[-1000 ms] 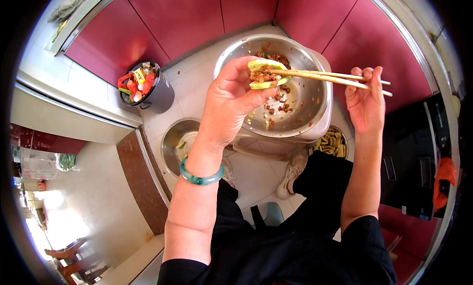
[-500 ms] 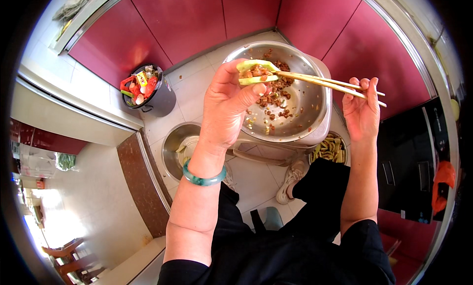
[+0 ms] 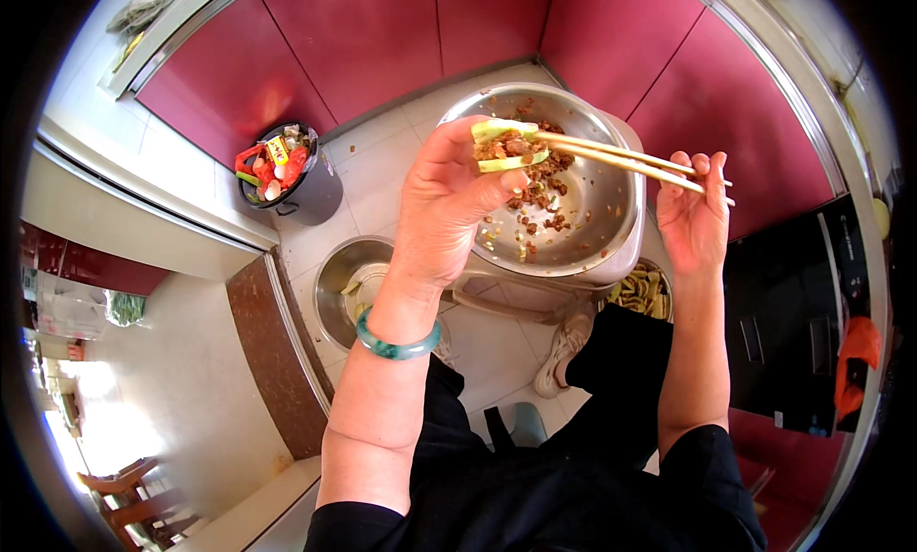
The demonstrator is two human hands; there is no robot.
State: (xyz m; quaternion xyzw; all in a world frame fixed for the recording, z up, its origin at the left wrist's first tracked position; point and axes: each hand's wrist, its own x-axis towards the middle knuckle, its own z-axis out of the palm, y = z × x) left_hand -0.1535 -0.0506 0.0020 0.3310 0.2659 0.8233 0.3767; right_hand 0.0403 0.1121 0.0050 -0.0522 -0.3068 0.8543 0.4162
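Note:
Between the thumb and fingers of my left hand [image 3: 441, 208] is a pale green vegetable slice [image 3: 506, 132], split into two layers with brown minced filling between them. A jade-green bangle circles that wrist. My right hand [image 3: 695, 222] grips a pair of wooden chopsticks [image 3: 626, 159]; their tips reach the filling at the slice's right side. Both hands are raised over or beside a wide steel basin [image 3: 602, 208]. Loose minced filling [image 3: 546, 194] with green bits lies in the basin, mostly toward its middle and left, partly hidden by my left hand.
The basin rests on a pale stool [image 3: 626, 237]. On the tiled floor stand a steel bowl [image 3: 330, 285] with a few pale pieces, another bowl holding several green slices [image 3: 645, 289], and a filled dark bin [image 3: 315, 194]. Red cabinets [image 3: 353, 46] and a black appliance [image 3: 783, 313] surround the space.
The split slice has tilted and opened wider, showing more filling. The chopsticks and my right hand have shifted slightly left, with the tips still at the filling.

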